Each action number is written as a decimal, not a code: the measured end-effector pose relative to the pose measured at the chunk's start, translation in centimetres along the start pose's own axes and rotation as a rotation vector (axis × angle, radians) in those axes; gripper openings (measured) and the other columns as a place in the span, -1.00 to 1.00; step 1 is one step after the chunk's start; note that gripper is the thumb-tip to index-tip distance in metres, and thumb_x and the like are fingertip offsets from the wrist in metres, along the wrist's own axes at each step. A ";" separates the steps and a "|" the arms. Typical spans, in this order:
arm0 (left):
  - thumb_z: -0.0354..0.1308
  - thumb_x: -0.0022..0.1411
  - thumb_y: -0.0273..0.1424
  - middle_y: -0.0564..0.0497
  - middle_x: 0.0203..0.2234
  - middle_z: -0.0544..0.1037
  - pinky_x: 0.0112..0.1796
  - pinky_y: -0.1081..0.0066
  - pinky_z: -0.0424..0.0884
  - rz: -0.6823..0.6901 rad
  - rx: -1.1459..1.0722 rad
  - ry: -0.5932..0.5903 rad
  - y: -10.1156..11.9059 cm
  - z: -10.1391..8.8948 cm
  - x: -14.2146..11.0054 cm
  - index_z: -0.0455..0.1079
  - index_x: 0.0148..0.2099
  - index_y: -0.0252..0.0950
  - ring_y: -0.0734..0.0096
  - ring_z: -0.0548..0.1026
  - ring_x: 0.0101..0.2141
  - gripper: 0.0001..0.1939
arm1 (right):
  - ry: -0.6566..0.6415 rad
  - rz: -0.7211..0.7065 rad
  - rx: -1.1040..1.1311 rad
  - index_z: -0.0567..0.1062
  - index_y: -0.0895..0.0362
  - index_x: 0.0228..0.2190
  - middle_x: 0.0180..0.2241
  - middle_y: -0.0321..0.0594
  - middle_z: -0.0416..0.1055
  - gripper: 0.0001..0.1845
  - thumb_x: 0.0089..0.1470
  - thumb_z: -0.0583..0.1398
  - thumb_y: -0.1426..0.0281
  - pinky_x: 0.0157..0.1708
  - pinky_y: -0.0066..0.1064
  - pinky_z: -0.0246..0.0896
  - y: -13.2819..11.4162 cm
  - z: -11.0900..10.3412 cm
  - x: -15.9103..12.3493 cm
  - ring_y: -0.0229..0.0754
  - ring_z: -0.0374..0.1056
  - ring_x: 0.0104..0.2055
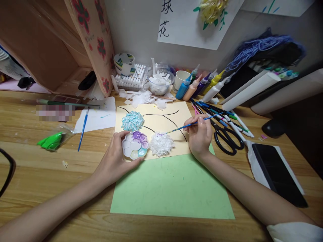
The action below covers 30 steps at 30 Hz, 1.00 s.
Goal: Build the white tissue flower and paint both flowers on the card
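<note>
The white palette (135, 145) hides part of the cream paper (161, 123).

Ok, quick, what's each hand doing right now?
Left hand: closed around the edge of the paint palette.
Right hand: closed on a blue paintbrush, its tip at the white paper flower.

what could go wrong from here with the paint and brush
The left hand holds the palette beside the mostly white flower; a tilt might spill purple paint onto the cream sheet. The brush in the right hand has its tip at the flower, so pressing hard could flatten it. Black scissors lie near that hand, and a careless swing might knock them.
</note>
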<state>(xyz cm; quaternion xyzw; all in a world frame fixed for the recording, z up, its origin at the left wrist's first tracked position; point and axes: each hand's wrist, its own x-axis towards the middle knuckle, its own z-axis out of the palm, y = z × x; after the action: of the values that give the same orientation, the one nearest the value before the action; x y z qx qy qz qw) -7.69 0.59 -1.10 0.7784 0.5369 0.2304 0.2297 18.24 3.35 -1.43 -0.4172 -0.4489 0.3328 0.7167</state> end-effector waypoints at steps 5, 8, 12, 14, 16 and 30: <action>0.27 0.01 -0.15 -0.17 -0.02 0.31 0.00 0.11 0.36 -0.003 -0.007 -0.011 0.3 -0.2 0.0 -0.03 0.13 -0.26 0.12 0.36 -0.01 -0.24 | -0.075 0.000 0.045 0.32 0.07 -0.41 -0.56 -0.35 0.32 -0.82 0.22 0.03 0.32 -0.56 -0.48 0.10 -0.3 0.2 -0.6 -0.32 0.28 -0.54; 0.27 0.00 -0.15 -0.18 -0.02 0.31 -0.01 0.10 0.37 -0.015 -0.014 -0.019 0.6 -0.2 0.1 -0.02 0.12 -0.27 0.11 0.36 -0.01 -0.24 | -0.237 -0.003 0.014 0.37 0.08 -0.36 -0.48 -0.29 0.36 -0.82 0.23 0.01 0.33 -0.49 -0.41 0.20 -0.6 0.5 -1.7 -0.26 0.35 -0.44; 0.28 0.00 -0.16 -0.17 -0.03 0.31 -0.01 0.11 0.37 -0.023 -0.030 -0.019 0.7 -0.2 0.1 -0.02 0.12 -0.28 0.12 0.36 -0.01 -0.24 | -0.455 -0.187 -0.126 0.43 0.08 -0.28 -0.39 -0.19 0.42 -0.78 0.23 -0.01 0.39 -0.41 -0.31 0.27 -0.6 0.4 -2.8 -0.18 0.36 -0.35; 0.28 0.00 -0.17 -0.17 -0.03 0.31 -0.01 0.12 0.37 -0.014 -0.036 -0.013 0.7 -0.2 0.0 -0.02 0.13 -0.28 0.13 0.35 -0.01 -0.24 | -0.522 -0.291 -0.177 0.43 0.07 -0.24 -0.37 -0.18 0.43 -0.77 0.22 -0.02 0.43 -0.35 -0.26 0.29 -0.6 0.3 -3.0 -0.15 0.38 -0.30; 0.28 0.00 -0.19 -0.16 -0.03 0.31 0.00 0.12 0.36 0.001 -0.041 -0.005 0.7 -0.2 -0.1 -0.02 0.13 -0.28 0.13 0.34 0.00 -0.25 | -0.593 -0.354 -0.222 0.42 0.07 -0.20 -0.35 -0.17 0.45 -0.76 0.21 -0.01 0.47 -0.28 -0.22 0.29 -0.7 0.2 -3.0 -0.13 0.39 -0.25; 0.26 0.01 -0.21 -0.14 -0.04 0.31 -0.03 0.09 0.37 0.034 -0.069 0.009 0.7 -0.1 -0.2 -0.02 0.13 -0.23 0.10 0.36 -0.01 -0.28 | -0.737 -0.409 -0.378 0.40 0.02 -0.11 -0.26 -0.13 0.49 -0.71 0.17 0.01 0.47 -0.27 -0.17 0.30 -0.8 -0.1 -3.1 -0.08 0.42 -0.19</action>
<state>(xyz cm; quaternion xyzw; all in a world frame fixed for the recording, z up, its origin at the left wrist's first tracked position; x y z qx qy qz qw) -7.27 0.22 -0.64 0.7780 0.5164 0.2560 0.2501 17.23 0.36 -1.91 -0.2972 -0.7997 0.2229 0.4718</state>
